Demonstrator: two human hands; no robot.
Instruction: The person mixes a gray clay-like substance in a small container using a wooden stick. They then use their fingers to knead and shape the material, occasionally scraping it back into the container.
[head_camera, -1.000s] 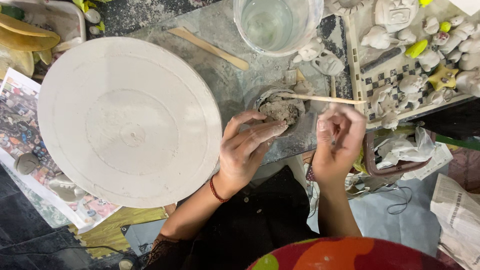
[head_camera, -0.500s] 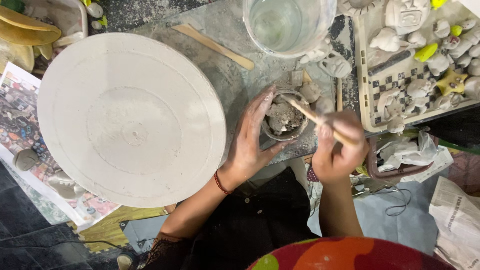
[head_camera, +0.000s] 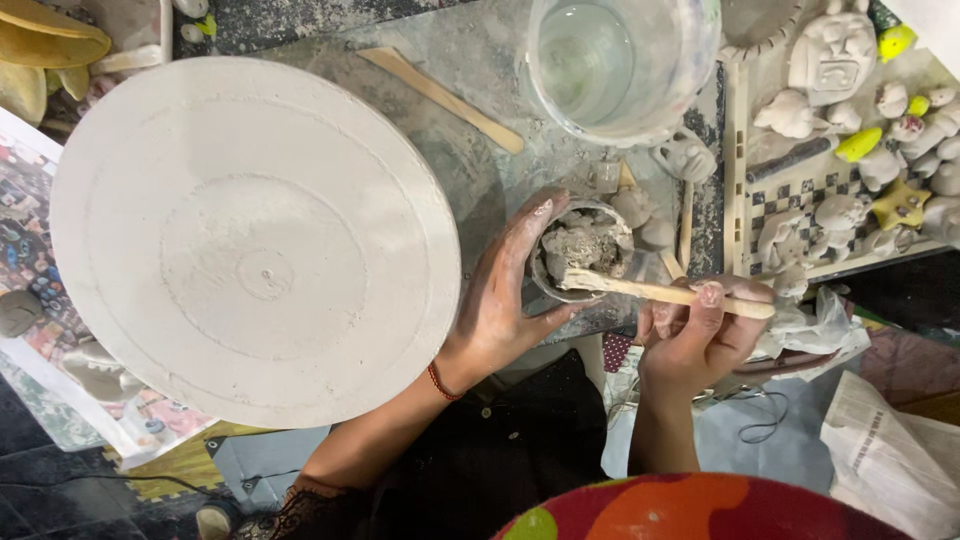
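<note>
My left hand (head_camera: 505, 300) cups the left side of a small round cup (head_camera: 583, 246) filled with lumpy grey clay. My right hand (head_camera: 700, 335) grips a flat wooden stick (head_camera: 665, 292) whose tip rests in the clay at the cup's near rim. Both hands are smeared with grey clay. A red thread bracelet circles my left wrist. The cup stands on a grey, clay-stained board (head_camera: 470, 160).
A large white round turntable disc (head_camera: 250, 240) lies left of my hands. A clear bucket of water (head_camera: 620, 65) stands behind the cup. Another wooden stick (head_camera: 440, 98) lies on the board. At right, a tray (head_camera: 740, 170) holds several small white clay figures. Crumpled plastic (head_camera: 815, 325) sits by my right hand.
The view has moved closer. My left hand shifted from over the cup to its left side, and the stick swung from steeply angled to nearly level across the cup's near rim.
</note>
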